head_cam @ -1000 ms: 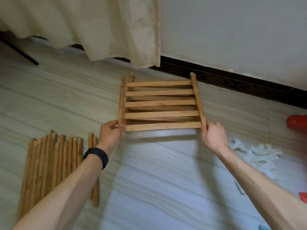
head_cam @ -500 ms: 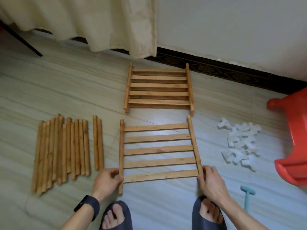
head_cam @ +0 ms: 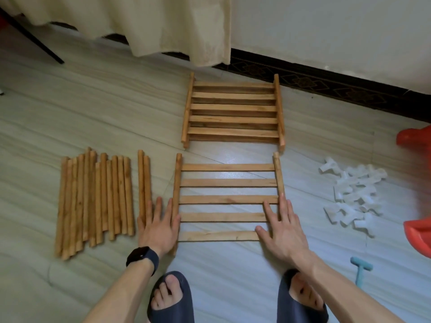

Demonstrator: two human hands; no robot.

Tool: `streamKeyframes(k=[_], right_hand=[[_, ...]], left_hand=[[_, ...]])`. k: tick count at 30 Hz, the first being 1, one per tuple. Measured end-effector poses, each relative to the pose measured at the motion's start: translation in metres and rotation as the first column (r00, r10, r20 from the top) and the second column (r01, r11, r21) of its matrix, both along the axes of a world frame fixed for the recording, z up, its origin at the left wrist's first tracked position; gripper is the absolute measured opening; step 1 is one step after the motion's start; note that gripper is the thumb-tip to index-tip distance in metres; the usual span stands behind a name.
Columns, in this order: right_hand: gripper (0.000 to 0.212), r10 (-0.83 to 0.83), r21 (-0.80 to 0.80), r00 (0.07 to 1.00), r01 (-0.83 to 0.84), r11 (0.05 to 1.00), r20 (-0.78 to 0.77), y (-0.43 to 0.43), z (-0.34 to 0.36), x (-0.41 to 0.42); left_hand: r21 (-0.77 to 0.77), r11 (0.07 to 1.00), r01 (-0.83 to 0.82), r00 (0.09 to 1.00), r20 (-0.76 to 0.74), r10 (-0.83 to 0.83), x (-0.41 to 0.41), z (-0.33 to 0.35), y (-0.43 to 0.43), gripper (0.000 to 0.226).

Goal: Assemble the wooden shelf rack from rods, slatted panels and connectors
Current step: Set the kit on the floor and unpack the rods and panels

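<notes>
One slatted wooden panel [head_cam: 227, 183] lies flat on the floor right in front of me. My left hand [head_cam: 159, 226] rests flat with spread fingers against its left rail. My right hand [head_cam: 281, 227] lies flat over the near right corner, covering part of the right rail and slat ends. Neither hand grips anything. Farther away, by the wall, a stack of slatted panels [head_cam: 233, 109] lies on the floor. Several wooden rods [head_cam: 95, 201] lie side by side at the left. A heap of white plastic connectors [head_cam: 354, 197] sits at the right.
My two feet in dark slippers [head_cam: 172, 299] stand just below the panel. A red plastic stool [head_cam: 419, 187] is at the right edge, a light blue tool [head_cam: 360, 270] near it. A curtain [head_cam: 140, 24] and dark skirting board [head_cam: 326, 87] line the back wall.
The top panel was lifted off the stack and brought toward me, then laid on the floor. Both hands let go of its rails and now lie flat.
</notes>
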State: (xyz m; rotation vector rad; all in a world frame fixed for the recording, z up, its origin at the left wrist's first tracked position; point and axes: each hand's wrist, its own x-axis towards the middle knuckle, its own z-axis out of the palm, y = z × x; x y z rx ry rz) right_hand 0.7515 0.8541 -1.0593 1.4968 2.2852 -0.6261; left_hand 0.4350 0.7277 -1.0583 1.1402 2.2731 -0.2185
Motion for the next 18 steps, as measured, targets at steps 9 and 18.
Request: streamKeyframes(k=[9, 18], right_hand=[[0.077, 0.032, -0.063, 0.996, -0.027, 0.998, 0.08, -0.015, 0.004, 0.005], [0.074, 0.122, -0.059, 0.965, -0.111, 0.992, 0.231, -0.006, 0.033, -0.021]], left_hand=[[-0.086, 0.996, -0.001, 1.0, -0.025, -0.001, 0.001, 0.001, -0.014, 0.062], [-0.028, 1.0, 0.012, 1.0, -0.015, -0.012, -0.01, 0.012, -0.015, 0.065]])
